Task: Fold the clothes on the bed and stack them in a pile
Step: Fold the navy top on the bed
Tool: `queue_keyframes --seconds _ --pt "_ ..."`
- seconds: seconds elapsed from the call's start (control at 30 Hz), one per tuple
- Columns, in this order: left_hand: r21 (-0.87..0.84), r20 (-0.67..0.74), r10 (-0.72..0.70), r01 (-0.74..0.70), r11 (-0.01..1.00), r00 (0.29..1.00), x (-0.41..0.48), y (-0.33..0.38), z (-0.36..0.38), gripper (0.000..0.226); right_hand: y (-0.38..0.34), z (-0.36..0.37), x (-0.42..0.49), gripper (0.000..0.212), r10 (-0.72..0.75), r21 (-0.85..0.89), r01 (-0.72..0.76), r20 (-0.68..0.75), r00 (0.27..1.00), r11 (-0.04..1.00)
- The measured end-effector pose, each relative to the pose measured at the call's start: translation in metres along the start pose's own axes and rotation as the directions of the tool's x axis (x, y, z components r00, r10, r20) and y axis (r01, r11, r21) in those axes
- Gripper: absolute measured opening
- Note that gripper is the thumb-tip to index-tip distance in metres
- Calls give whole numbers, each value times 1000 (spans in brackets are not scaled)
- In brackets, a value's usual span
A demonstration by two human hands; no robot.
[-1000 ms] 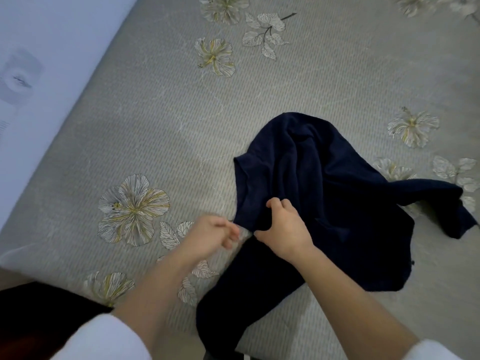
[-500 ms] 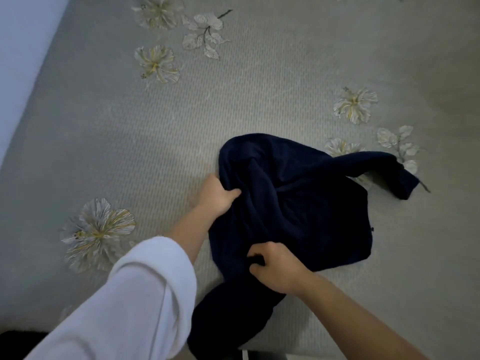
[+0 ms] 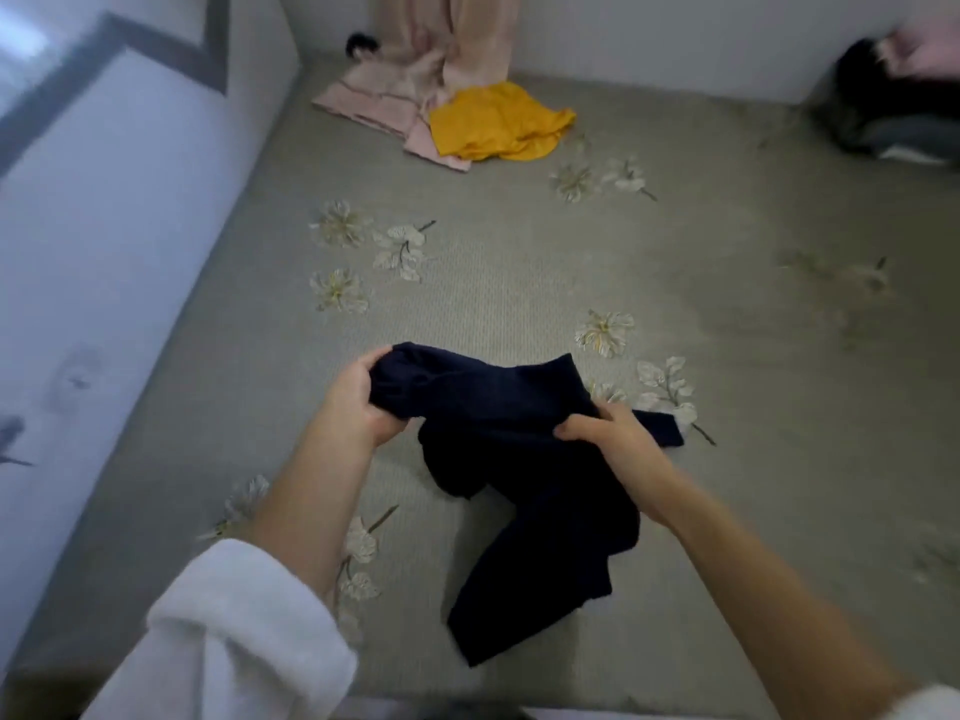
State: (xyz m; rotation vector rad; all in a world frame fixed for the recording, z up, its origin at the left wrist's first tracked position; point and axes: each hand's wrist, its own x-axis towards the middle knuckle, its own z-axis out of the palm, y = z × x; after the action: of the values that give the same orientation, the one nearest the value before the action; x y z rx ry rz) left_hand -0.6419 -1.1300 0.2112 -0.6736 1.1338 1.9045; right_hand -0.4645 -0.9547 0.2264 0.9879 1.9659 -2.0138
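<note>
On grey floral bed (image 3: 519, 283), pale walls around: one navy garment (image 3: 519, 459) at near centre, gripped by left hand (image 3: 358, 402) and right hand (image 3: 613, 433); one yellow garment (image 3: 498, 122), one pink garment (image 3: 384, 96) at far edge; dark heap (image 3: 893, 106) far right.

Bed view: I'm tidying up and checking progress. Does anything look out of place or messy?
Nothing damaged. The navy garment hangs bunched and twisted between the left hand and right hand, unfolded. A yellow garment lies crumpled overlapping pink cloth at the far edge of the bed.
</note>
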Motion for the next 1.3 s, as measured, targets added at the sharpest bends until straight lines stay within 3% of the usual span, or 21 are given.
queue_keyframes --seconds 0.07,0.13,0.23,0.3,0.4,0.53,0.63,0.73,0.8,0.9,0.97,1.0,1.07,1.1,1.17,1.3 --pt "-24 0 57 -57 998 998 -38 15 16 22 -33 -12 -33 33 -100 -193 110 57 993 975" --pt "-85 11 133 -132 988 991 -70 27 22 21 -58 -27 -67 41 -165 -268 191 117 979 944" --pt "-159 30 182 -175 972 983 -108 41 22 25 -83 -51 -112 32 -260 -382 303 161 952 873" --pt "-173 6 194 -191 966 981 -130 47 24 26 -93 -64 -130 20 -356 -497 365 117 927 787" --pt "-221 8 252 -244 944 968 -162 51 32 23 -107 -79 -144 19 -432 -585 367 31 901 723" --pt "-261 86 380 -348 901 921 -195 68 37 8 -126 -101 -162 33 -518 -572 373 -109 848 731" --pt "-168 142 456 -433 886 878 -210 85 40 9 -139 -115 -170 30 -593 -599 380 -203 779 705" --pt "69 160 482 -497 865 861 -212 101 45 14 -146 -130 -164 22 -694 -735 311 -288 660 602" --pt "207 154 472 -496 843 868 -205 111 50 12 -150 -136 -148 20 -745 -871 159 -287 603 465" --pt "310 127 452 -468 827 883 -188 125 66 15 -156 -139 -112 18 -659 -933 -83 -310 685 351" --pt "300 96 456 -463 834 885 -173 135 80 27 -167 -139 -89 20 -487 -877 -191 -413 769 442" --pt "309 84 461 -463 831 883 -166 139 87 33 -175 -140 -78 22 -391 -806 -186 -457 799 562" --pt "354 78 495 -488 798 866 -153 147 102 33 -193 -138 -57 24 -186 -487 -95 -497 848 868" --pt "355 84 518 -511 783 851 -147 153 110 32 -203 -137 -48 26 -106 -300 -51 -484 868 952" --pt "292 113 570 -575 764 814 -138 169 125 35 -220 -136 -28 34 -117 -135 58 -482 868 989" --pt "218 178 725 -745 630 665 -136 209 153 30 -253 -146 -9 26 -444 -392 253 -540 715 884"
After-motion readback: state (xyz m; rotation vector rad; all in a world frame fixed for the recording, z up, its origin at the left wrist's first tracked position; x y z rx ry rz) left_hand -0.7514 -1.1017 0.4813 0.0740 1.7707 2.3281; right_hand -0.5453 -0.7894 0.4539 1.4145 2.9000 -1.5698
